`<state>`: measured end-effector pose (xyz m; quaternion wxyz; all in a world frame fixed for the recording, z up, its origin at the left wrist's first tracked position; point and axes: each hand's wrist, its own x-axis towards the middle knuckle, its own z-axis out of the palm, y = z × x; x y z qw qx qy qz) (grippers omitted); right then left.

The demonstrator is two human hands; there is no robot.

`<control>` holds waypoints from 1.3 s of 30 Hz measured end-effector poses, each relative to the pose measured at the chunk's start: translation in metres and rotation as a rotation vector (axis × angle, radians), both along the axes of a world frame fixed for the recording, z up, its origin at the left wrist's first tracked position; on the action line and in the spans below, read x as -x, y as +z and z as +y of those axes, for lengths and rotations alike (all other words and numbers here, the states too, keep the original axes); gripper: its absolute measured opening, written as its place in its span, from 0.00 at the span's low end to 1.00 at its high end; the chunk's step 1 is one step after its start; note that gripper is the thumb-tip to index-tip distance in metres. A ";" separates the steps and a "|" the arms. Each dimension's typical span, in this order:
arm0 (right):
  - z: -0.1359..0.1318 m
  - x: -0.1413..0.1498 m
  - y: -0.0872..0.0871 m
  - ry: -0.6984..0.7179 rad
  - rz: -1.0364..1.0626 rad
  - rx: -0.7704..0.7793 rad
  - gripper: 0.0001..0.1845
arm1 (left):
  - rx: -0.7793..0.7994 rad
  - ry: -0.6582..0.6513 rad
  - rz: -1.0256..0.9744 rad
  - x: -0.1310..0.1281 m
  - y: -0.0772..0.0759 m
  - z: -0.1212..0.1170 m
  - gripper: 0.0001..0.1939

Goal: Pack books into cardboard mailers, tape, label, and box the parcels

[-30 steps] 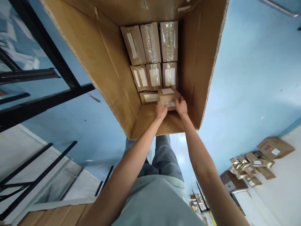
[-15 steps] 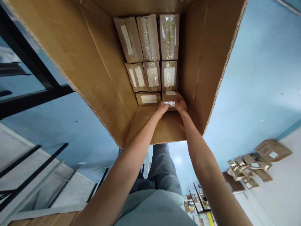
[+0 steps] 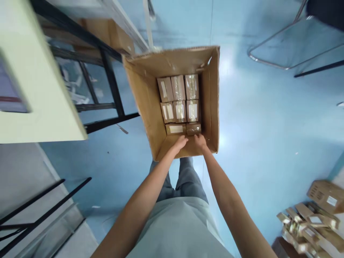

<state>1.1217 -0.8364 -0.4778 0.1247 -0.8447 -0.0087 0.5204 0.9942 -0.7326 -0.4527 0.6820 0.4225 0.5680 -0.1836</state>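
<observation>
A large open carton (image 3: pixel 142 89) stands on the floor in front of my legs. Inside it, small taped brown boxes with white labels sit in rows. The front row has a labelled box (image 3: pixel 176 129) on the left and a shiny taped box (image 3: pixel 194 129) on the right, side by side. My left hand (image 3: pixel 181 142) is just in front of these two, fingers loosely apart and empty. Over the near edge of the taped box hangs my right hand (image 3: pixel 200 140), also loosely open; whether its fingertips still touch the box is hard to see.
A pale table top (image 3: pixel 40 89) and black metal frame (image 3: pixel 110 79) border the carton on the left. A chair's metal leg (image 3: pixel 271 64) is at upper right. Small boxes (image 3: pixel 306 225) lie piled at lower right beside a bigger printed carton (image 3: pixel 326 195) on the blue floor.
My hands have let go of the small box at front right and drawn back slightly. The box now sits level in the row. My view has risen, so the carton looks smaller.
</observation>
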 end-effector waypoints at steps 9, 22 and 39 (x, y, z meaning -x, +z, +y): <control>0.017 0.013 0.144 -0.003 -0.009 -0.300 0.13 | 0.006 0.170 -0.076 0.041 0.175 0.040 0.30; 0.034 0.115 0.316 0.183 0.001 -0.734 0.25 | -0.089 0.607 -0.410 0.232 0.315 0.044 0.26; 0.207 0.455 0.406 0.758 0.234 -0.950 0.37 | -0.528 1.437 -0.602 0.600 0.391 0.042 0.31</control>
